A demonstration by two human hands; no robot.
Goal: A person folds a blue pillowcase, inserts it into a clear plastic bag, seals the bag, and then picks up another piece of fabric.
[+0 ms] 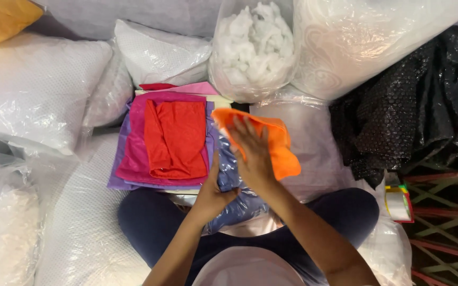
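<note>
A seated person, seen from above, works an orange cloth (pixel 271 145) over a crumpled blue plastic-wrapped bundle (pixel 234 198) held above the lap. The right hand (pixel 253 151) lies flat with fingers spread wide on the orange cloth, pressing rather than gripping it. The left hand (pixel 212 188) is closed around the near edge of the blue bundle, just beside the right wrist. To the left, touching the knees, sits a stack of folded cloths (pixel 163 143), red on top of magenta and purple. Around the stack stand a clear bag of white stuffing (pixel 253 47), plastic-wrapped white pillows (pixel 33 90) and a black textured sheet (pixel 404 106).
</note>
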